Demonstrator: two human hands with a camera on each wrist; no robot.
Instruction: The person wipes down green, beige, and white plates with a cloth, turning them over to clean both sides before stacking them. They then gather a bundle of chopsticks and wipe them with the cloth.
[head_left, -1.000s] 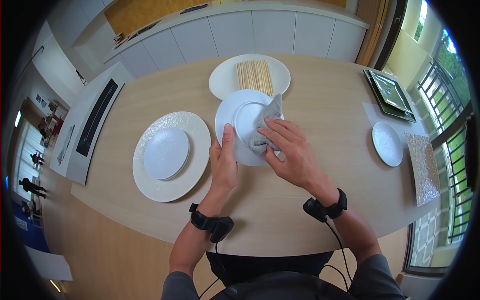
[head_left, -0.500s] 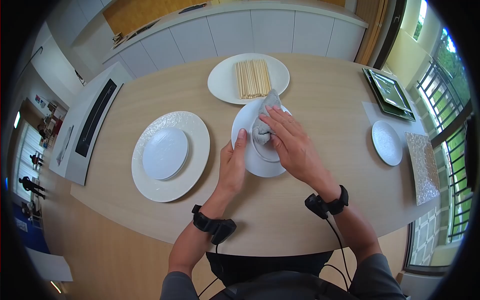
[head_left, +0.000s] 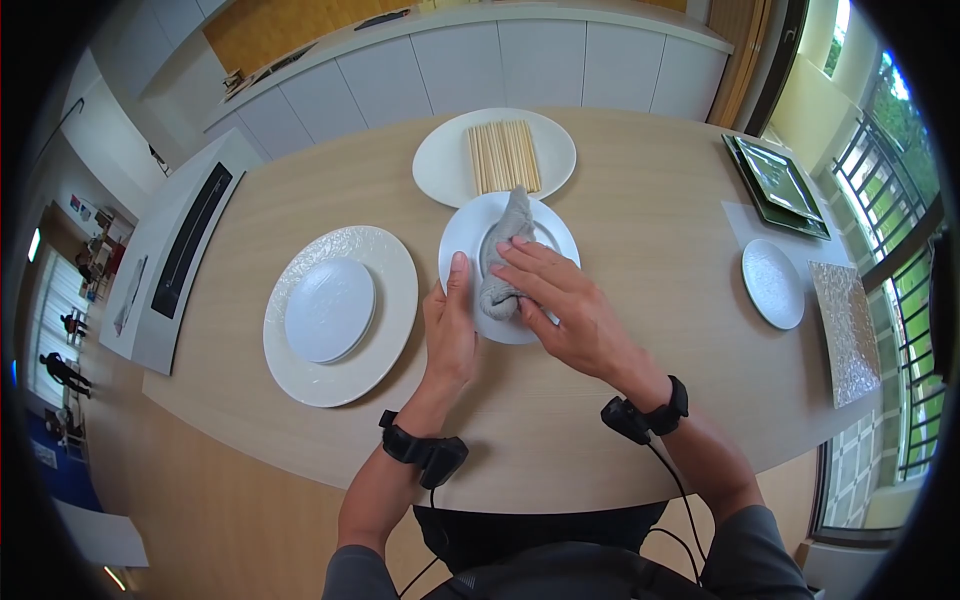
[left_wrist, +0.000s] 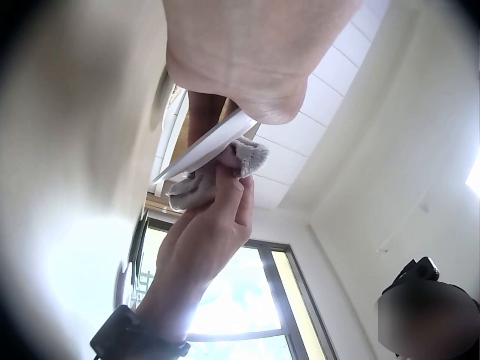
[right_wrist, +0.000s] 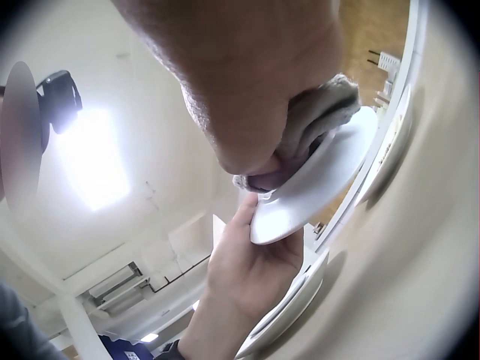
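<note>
A round white plate is held up over the table, tilted, with its ringed side facing the head camera. My left hand grips its left rim, thumb on the upper face and fingers behind it. In the right wrist view, the left palm supports the plate from below. My right hand holds a folded grey cloth against the plate's face, fingers laid over it and thumb at its near end. The left wrist view shows the cloth bunched between the right fingers and the plate.
To the left, small white plates sit on a large textured plate. An oval plate at the back bears wooden sticks. Green square plates, a small round plate and a shiny rectangular plate lie at right.
The plate shifted right and nearer, then back left and slightly away, with both hands. Over the plate's face, the cloth and right hand moved to different spots; both hands keep their hold.
</note>
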